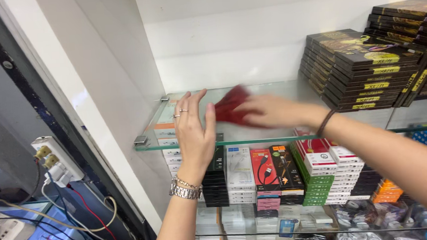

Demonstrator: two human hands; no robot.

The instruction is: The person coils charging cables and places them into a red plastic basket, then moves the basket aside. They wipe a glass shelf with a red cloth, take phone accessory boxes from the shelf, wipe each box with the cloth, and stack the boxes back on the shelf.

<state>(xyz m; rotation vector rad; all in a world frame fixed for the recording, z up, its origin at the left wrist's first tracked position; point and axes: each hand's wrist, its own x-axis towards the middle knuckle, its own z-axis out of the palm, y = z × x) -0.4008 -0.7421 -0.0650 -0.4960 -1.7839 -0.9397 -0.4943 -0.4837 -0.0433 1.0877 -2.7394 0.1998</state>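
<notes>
Right hand [267, 111] clenched on a crumpled red cloth [231, 106], blurred, low over the clear glass shelf [271, 89]. Left hand [193, 128] released, fingers spread, palm against the shelf's near edge, left of the cloth. To the right, a leaning stack of flat dark boxes with gold print [353, 69]. Likely risks: toppling that stack with a wide swipe; straining the glass with heavy pressing.

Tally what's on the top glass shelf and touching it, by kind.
Stacks of flat dark gold-printed boxes: 2
Blurred red cloth under the right hand: 1
Hands on the top glass shelf, counting the flat left hand: 2
Total: 5
</notes>
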